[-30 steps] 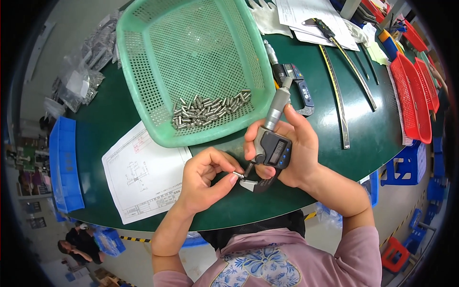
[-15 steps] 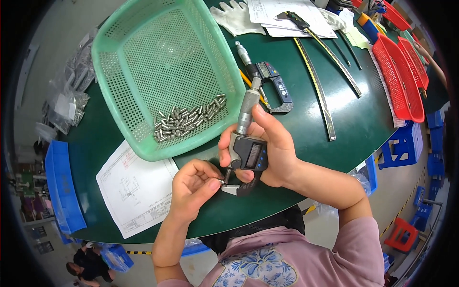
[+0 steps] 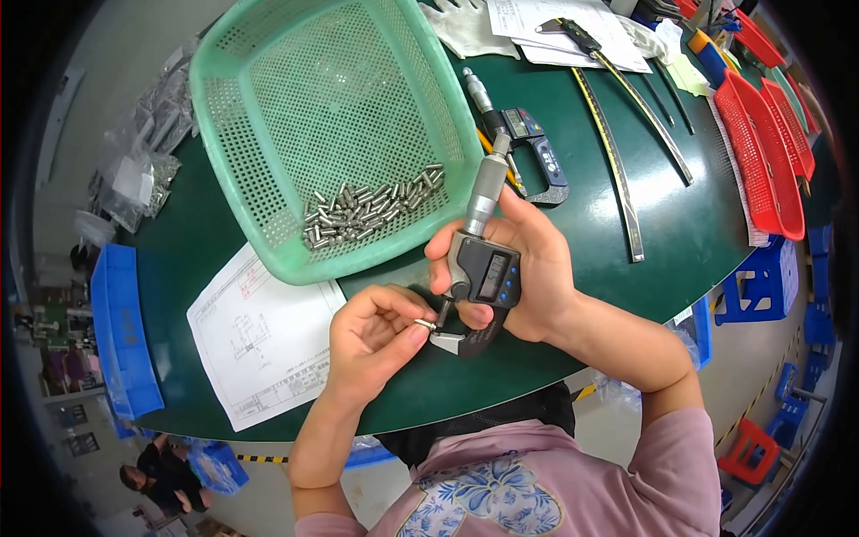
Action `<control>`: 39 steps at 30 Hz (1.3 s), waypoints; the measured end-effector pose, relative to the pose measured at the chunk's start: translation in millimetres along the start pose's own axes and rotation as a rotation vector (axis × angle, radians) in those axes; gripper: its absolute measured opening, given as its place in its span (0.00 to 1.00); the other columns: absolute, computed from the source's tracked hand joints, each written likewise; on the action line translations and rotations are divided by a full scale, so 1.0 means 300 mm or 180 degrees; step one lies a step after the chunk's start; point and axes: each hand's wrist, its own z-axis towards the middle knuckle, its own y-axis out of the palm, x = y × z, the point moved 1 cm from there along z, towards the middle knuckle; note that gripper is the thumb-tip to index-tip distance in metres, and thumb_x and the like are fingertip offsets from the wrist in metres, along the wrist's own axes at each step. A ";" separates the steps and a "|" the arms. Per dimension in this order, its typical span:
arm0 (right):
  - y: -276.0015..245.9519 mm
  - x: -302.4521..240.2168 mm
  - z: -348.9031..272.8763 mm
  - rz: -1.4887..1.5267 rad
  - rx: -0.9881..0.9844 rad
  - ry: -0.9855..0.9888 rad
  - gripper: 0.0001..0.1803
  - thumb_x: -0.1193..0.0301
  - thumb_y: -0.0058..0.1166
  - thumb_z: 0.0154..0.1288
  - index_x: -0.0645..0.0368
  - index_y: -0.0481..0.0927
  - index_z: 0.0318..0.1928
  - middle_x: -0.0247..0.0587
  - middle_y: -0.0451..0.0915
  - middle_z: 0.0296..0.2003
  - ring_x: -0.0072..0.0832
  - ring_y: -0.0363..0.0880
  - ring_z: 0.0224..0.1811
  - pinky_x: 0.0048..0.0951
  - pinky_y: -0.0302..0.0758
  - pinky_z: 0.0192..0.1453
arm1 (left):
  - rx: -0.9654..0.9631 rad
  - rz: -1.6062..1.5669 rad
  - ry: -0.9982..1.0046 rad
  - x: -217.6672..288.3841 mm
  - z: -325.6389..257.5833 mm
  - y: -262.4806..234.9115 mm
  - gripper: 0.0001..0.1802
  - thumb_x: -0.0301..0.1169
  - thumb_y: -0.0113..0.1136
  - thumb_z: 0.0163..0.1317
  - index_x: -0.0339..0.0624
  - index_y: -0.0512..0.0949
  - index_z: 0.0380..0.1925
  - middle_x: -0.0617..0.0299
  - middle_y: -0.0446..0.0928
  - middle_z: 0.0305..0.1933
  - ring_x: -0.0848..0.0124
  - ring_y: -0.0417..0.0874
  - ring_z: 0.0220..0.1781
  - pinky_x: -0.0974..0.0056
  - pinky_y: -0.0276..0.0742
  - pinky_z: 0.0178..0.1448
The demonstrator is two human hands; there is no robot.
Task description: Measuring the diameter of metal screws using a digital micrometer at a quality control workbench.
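A digital micrometer [image 3: 483, 192] with a small display rests in my right hand [image 3: 541, 277], whose fingers wrap round its frame and barrel. Between the thumb and fingertips of my left hand [image 3: 369, 345] is a small shiny metal pin [image 3: 423, 323]. Its far end reaches the gap between the micrometer's measuring faces; whether both faces touch it I cannot tell. Beyond my hands stands a green perforated plastic basket [image 3: 291, 267], with a heap of similar metal pins [image 3: 362, 215] in its near part. A printed drawing sheet [image 3: 259, 349] lies left of my left hand.
A second digital micrometer [image 3: 537, 148] lies beyond my right hand on the green table [image 3: 591, 286]. Farther off are a caliper [image 3: 644, 116], papers [image 3: 595, 49] and a white glove [image 3: 470, 27]. Red baskets [image 3: 761, 161] stand right, a blue bin [image 3: 125, 327] and bagged parts [image 3: 134, 183] left.
The view has shifted, so the table and basket sit farther right. The pin shows more of its length between my left fingertips. My right hand still holds the micrometer.
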 end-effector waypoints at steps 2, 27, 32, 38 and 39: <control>0.006 -0.002 -0.002 -0.0053 0.0027 0.0007 0.36 0.41 0.23 0.57 0.63 0.72 0.33 0.45 0.73 0.23 0.25 0.64 0.12 0.20 0.62 0.15 | -0.0029 0.0083 0.0062 0.002 -0.001 -0.001 0.09 0.15 0.52 0.51 0.33 0.68 0.33 0.54 0.72 0.37 0.74 0.73 0.39 0.71 0.68 0.44; -0.004 -0.003 -0.006 -0.0023 -0.0021 -0.0050 0.37 0.42 0.19 0.60 0.65 0.70 0.36 0.46 0.74 0.23 0.26 0.63 0.10 0.23 0.62 0.16 | 0.0383 0.3360 0.1316 0.177 0.141 0.002 0.09 0.20 0.58 0.42 0.37 0.72 0.26 0.58 0.73 0.25 0.64 0.75 0.31 0.66 0.70 0.36; 0.001 -0.002 -0.004 -0.0048 0.0018 -0.0078 0.37 0.41 0.21 0.58 0.65 0.70 0.34 0.45 0.74 0.23 0.25 0.63 0.10 0.23 0.62 0.17 | 0.0455 0.5721 0.1326 0.302 0.217 -0.100 0.09 0.22 0.59 0.38 0.40 0.74 0.23 0.61 0.71 0.25 0.60 0.72 0.34 0.57 0.64 0.52; -0.003 -0.013 -0.016 -0.0085 -0.0023 -0.0096 0.37 0.41 0.23 0.57 0.65 0.70 0.34 0.46 0.73 0.23 0.25 0.63 0.11 0.23 0.62 0.16 | -0.0854 0.6745 0.0550 0.313 0.242 -0.149 0.05 0.21 0.60 0.35 0.44 0.75 0.15 0.62 0.69 0.25 0.66 0.70 0.40 0.51 0.51 0.63; -0.008 -0.015 -0.017 -0.0089 -0.0022 -0.0094 0.37 0.41 0.23 0.57 0.65 0.70 0.34 0.46 0.73 0.23 0.25 0.63 0.11 0.23 0.62 0.16 | -0.0850 0.6742 0.0551 0.313 0.249 -0.149 0.05 0.21 0.60 0.35 0.44 0.75 0.15 0.62 0.69 0.25 0.66 0.70 0.40 0.51 0.51 0.63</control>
